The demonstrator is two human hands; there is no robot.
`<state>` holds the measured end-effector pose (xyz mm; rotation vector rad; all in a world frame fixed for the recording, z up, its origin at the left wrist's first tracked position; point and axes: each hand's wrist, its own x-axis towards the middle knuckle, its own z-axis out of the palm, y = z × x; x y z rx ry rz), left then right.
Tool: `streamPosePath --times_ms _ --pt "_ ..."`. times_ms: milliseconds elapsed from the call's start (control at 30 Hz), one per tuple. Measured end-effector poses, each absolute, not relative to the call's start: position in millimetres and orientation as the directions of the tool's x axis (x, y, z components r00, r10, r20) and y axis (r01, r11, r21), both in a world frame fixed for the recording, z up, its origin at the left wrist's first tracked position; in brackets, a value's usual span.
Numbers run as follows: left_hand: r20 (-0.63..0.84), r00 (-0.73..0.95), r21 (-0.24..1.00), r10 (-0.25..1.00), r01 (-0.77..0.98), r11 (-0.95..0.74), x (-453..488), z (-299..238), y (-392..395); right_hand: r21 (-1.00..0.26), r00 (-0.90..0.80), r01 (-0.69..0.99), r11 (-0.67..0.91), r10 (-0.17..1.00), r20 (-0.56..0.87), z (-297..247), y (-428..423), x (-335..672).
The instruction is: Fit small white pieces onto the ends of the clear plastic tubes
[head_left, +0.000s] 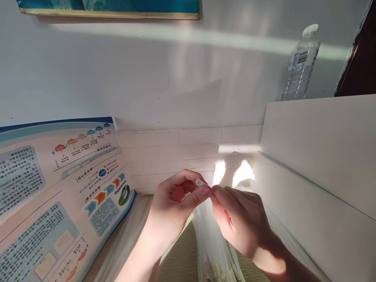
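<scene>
My left hand (173, 207) and my right hand (241, 223) meet at the middle of the view, fingertips pinched together on the top edge of a thin clear plastic bag (210, 243). The bag hangs down between the hands toward the wooden surface (179, 266). A small clear corner of the bag sticks up above my left thumb. What is in the bag's lower part is too faint to name.
A printed poster with blue charts (58, 192) leans at the left. A white panel (320, 156) stands at the right, with a clear water bottle (302, 62) behind it. A white wall and a framed picture (111, 9) lie ahead.
</scene>
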<state>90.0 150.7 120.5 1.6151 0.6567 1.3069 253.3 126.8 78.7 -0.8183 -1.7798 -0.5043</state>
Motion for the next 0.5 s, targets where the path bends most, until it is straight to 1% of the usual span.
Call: streamPosePath --times_ms 167,300,400,500 --pt "0.505 0.274 0.862 0.818 -0.216 -0.459 91.6 117.7 152.6 -0.149 -0.182 0.656 0.74 0.347 0.92 78.6 125.1 251.5" --pt "0.543 0.26 0.839 0.798 -0.185 -0.511 90.2 116.7 155.4 -0.194 -0.157 0.637 0.746 0.372 0.915 78.8 123.1 250.3" --pt "0.551 0.288 0.834 0.784 -0.159 -0.528 88.6 115.4 156.9 -0.217 -0.143 0.639 0.738 0.391 0.909 79.7 123.3 250.9" --pt "0.555 0.321 0.831 0.767 -0.169 -0.531 87.4 114.8 158.1 -0.262 -0.137 0.616 0.743 0.429 0.893 81.0 123.1 251.7"
